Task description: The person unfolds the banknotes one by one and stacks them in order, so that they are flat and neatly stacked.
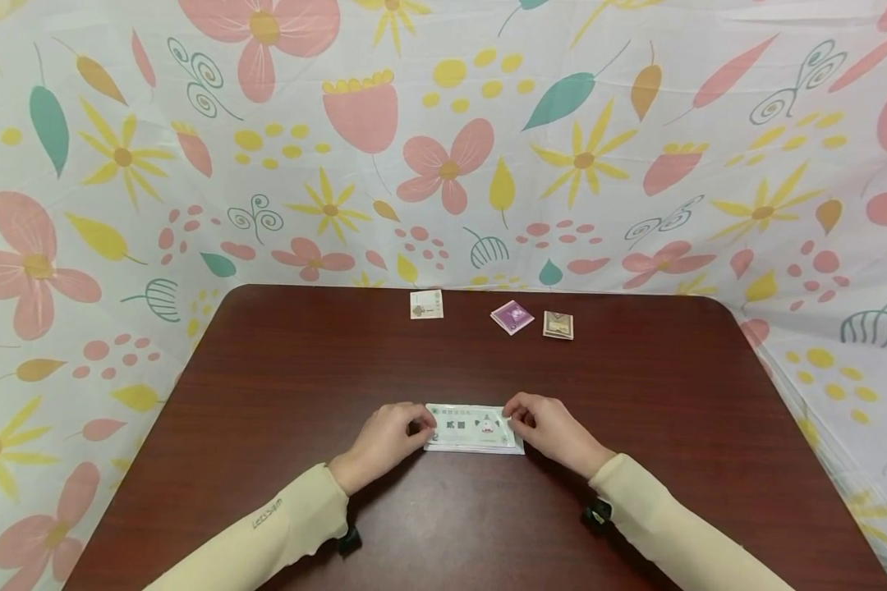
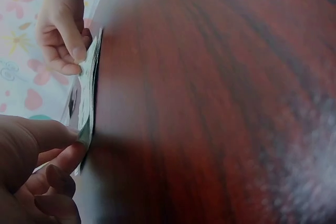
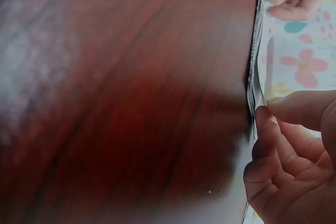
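Observation:
A stack of pale green banknotes (image 1: 467, 414), printed with dark characters and a small pink figure, lies flat on the dark wood table near its middle. My left hand (image 1: 386, 441) pinches the left end of the top note between thumb and fingertip. At the other end, my right hand (image 1: 558, 432) does the same. The top note sits slightly askew over those beneath, whose edges show at the lower right. Seen from the right wrist, the top note (image 3: 261, 74) bows up a little from the layered stack near my thumb. The other fingers of both hands are curled.
Along the far side of the table (image 1: 303, 353) lie a pale note (image 1: 426, 304), a purple folded note or small pile (image 1: 512, 317) and a brownish small pile (image 1: 558, 325). Behind the table hangs a flower-printed cloth (image 1: 443, 230).

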A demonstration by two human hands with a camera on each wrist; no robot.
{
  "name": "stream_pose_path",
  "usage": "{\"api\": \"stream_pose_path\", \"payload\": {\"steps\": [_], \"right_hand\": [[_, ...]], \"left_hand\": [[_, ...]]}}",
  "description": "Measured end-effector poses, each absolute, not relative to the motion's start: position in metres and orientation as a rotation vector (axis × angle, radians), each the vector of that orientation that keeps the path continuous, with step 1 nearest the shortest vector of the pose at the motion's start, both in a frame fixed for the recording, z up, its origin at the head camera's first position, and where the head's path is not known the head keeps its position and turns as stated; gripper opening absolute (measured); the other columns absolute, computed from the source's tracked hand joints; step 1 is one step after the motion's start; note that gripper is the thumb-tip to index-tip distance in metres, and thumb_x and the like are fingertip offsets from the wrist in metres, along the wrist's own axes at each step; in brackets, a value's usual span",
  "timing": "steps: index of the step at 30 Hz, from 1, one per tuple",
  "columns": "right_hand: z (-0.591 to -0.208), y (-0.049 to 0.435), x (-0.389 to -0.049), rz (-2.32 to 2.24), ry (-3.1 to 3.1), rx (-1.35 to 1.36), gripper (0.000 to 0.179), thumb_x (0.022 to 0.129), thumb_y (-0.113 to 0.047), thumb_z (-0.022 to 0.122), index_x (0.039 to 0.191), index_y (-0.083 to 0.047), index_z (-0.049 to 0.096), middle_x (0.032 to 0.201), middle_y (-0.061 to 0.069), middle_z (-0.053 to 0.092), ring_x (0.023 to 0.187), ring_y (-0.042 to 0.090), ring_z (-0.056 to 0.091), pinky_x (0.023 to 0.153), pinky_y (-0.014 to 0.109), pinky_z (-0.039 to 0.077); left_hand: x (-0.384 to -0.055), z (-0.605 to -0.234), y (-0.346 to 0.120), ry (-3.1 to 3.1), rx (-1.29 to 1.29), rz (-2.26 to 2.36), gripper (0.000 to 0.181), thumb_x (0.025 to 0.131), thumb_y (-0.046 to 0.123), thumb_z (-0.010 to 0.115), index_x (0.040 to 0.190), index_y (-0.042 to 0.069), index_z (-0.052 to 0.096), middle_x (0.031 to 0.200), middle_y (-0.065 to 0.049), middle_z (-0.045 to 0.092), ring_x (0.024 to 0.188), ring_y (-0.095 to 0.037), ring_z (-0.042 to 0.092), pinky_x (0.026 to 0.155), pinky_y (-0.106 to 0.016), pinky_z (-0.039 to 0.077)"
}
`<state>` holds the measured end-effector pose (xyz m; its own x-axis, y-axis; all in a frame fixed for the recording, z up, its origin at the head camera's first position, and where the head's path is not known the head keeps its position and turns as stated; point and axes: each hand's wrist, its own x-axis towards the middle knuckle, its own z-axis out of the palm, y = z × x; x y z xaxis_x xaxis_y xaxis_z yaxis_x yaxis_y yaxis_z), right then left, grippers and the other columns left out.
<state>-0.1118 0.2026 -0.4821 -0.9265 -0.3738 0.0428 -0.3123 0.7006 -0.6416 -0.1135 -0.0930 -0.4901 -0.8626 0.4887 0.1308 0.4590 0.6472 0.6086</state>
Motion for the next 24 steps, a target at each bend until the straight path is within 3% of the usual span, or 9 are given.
{"api": "stream_pose_path", "payload": {"steps": [17, 24], "right_hand": [[-0.48, 0.198, -0.111, -0.858, 2.886, -0.63, 0.013, 0.091, 0.001, 0.072, 0.098, -0.009, 0.071, 0.08, -0.007, 0.056, 0.072, 0.007, 0.051, 0.065, 0.025, 0.045], [-0.478, 0.21, -0.112, -0.823, 2.79, -0.685, 0.024, 0.09, -0.01, 0.081, 0.11, -0.016, 0.071, 0.084, -0.005, 0.053, 0.077, 0.011, 0.05, 0.067, 0.025, 0.043]], "left_hand": [[-0.113, -0.49, -0.091, 2.865, 0.809, 0.871, 0.005, 0.093, 0.014, 0.079, 0.093, 0.018, 0.076, 0.084, 0.01, 0.064, 0.072, -0.004, 0.061, 0.063, -0.026, 0.049], [-0.112, -0.492, -0.094, 2.94, 0.844, 0.801, 0.006, 0.093, 0.015, 0.078, 0.093, 0.02, 0.075, 0.086, 0.008, 0.064, 0.07, -0.005, 0.058, 0.06, -0.026, 0.047]]}}
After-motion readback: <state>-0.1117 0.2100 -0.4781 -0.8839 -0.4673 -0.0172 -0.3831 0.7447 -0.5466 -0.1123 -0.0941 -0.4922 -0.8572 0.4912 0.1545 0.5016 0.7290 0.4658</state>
